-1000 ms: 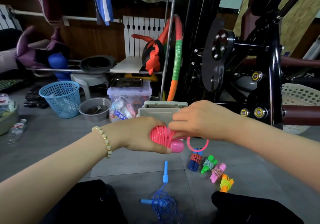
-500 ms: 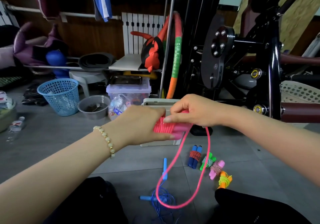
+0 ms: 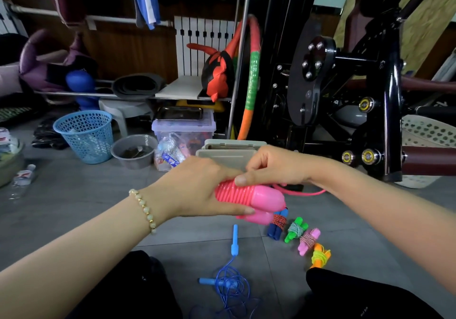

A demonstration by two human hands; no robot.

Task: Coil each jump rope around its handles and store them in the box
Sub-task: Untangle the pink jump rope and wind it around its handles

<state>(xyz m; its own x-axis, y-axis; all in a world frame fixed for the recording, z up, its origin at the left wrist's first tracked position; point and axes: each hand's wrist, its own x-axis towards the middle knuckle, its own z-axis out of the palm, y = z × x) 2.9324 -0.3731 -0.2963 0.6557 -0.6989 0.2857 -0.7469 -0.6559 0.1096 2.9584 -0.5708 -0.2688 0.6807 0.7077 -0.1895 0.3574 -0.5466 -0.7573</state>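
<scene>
Hovering before a beige plastic box (image 3: 229, 151), two pink plastic jump-rope handles (image 3: 269, 196) are gripped by the left hand (image 3: 197, 188); their coiled pink cord (image 3: 230, 191) is pinched by the right hand (image 3: 276, 165).

Pink jump rope (image 3: 249, 196) in left hand (image 3: 197, 190) grip, right hand (image 3: 276, 168) thumb on its coils

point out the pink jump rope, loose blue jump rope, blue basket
pink jump rope (image 3: 266, 195): head view, bare handle end
loose blue jump rope (image 3: 234, 247): head view, upper handle
blue mesh basket (image 3: 86, 141): head view, front wall
</scene>
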